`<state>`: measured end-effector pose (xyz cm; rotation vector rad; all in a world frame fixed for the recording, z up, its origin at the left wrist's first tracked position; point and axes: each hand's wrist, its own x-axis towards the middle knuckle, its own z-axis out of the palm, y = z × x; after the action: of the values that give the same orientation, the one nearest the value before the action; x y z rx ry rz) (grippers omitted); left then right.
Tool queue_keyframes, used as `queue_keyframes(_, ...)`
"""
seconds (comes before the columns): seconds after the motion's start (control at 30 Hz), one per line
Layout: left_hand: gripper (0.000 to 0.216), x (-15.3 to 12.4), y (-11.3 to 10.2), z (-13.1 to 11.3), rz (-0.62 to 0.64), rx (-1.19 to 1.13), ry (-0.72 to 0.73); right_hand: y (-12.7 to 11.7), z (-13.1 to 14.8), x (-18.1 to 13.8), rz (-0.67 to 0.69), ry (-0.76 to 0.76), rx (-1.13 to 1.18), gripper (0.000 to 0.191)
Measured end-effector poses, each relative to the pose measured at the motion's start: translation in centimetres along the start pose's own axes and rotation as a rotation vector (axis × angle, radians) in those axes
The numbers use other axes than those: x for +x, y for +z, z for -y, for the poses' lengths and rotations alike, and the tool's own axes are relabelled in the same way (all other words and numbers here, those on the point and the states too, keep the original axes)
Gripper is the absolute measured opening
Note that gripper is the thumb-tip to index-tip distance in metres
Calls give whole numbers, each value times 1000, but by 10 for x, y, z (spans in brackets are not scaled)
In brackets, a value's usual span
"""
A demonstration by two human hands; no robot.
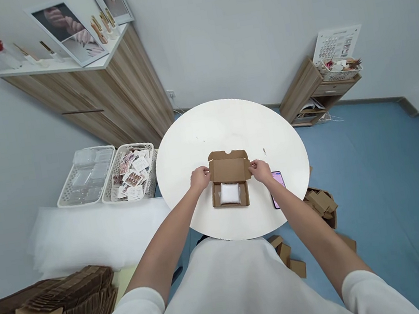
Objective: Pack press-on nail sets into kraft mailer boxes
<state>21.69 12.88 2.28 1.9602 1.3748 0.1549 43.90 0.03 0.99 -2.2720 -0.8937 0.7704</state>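
Observation:
A small brown cardboard box (229, 172) lies on the round white table (224, 123), its lid raised toward the far side. Inside it rests a white padded packet (229, 193). My left hand (199, 179) pinches the lid's left side flap, fingers closed on it. My right hand (261, 171) pinches the right side flap in the same way. A phone with a pink screen (278, 180) lies on the table just right of my right wrist, partly hidden by my forearm.
Two white baskets (106, 173) stand to the left, one holding clear packets, one holding printed cards. Flat cardboard blanks (51, 312) are stacked at lower left. Folded boxes (321, 203) lie on the blue floor right of the table. A wooden cabinet (105, 94) stands behind.

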Motion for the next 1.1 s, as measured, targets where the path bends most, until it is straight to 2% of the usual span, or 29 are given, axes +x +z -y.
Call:
queue_keyframes(0.17, 31, -3, 0, 3, 11, -98, 62, -4, 4, -9, -28, -83, 65, 15)
queue_keyframes(0.37, 40, -14, 2, 16, 41, -194, 138, -2, -5, -28, 67, -150, 183, 19)
queue_keyframes(0.6, 57, -30, 12, 30, 27, -306, 144, 10, -13, -54, -35, -234, 160, 32)
queue_keyframes(0.77, 60, -42, 14, 34, 41, -229, 240, 14, -13, -67, 63, -332, 146, 52)
queue_keyframes(0.93, 50, -46, 11, 36, 114, -137, 320, 13, -17, -71, 192, -355, 176, 48)
queue_keyframes(1.1, 47, -46, 7, 43, 152, -73, 354, 11, -20, -75, 203, -356, 113, 46)
